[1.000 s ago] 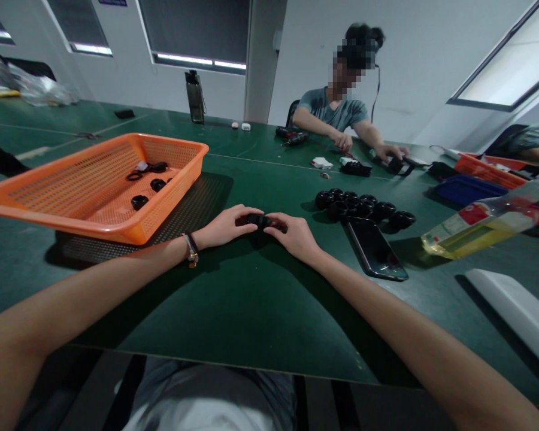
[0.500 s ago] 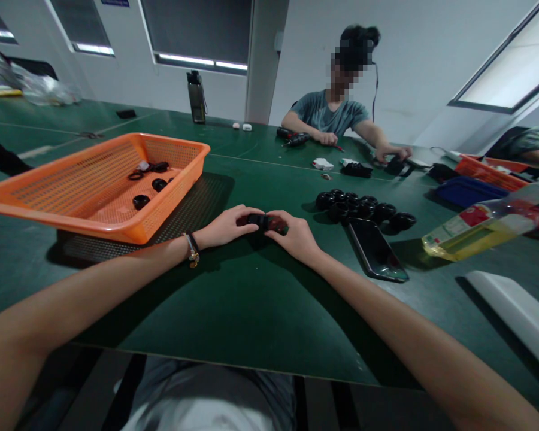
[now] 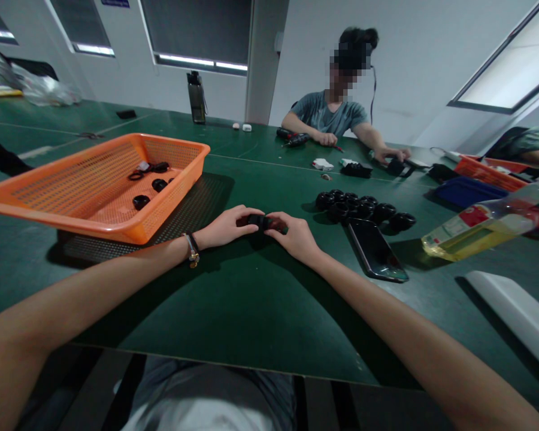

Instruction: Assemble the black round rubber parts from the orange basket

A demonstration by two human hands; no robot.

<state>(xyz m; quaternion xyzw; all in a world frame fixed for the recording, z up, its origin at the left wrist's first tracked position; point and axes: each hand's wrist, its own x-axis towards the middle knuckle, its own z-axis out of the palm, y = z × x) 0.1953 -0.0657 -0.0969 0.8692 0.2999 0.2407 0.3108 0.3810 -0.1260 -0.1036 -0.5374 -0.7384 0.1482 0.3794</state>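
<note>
Both hands meet at the middle of the green tabletop (image 3: 251, 311): left hand (image 3: 224, 227) and right hand (image 3: 296, 236) pinch one small black part (image 3: 263, 222) between their fingers, apparently fitting it together. A firm, aligned squeeze seems needed next.

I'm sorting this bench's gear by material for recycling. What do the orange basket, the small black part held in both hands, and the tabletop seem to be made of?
The orange basket looks like moulded plastic: even colour, perforated mesh walls, smooth rim. The small black part, gripped between the left hand and right hand, seems to be dark plastic or rubber; too small to tell. The tabletop looks like a matte green mat, perhaps rubber.
</note>
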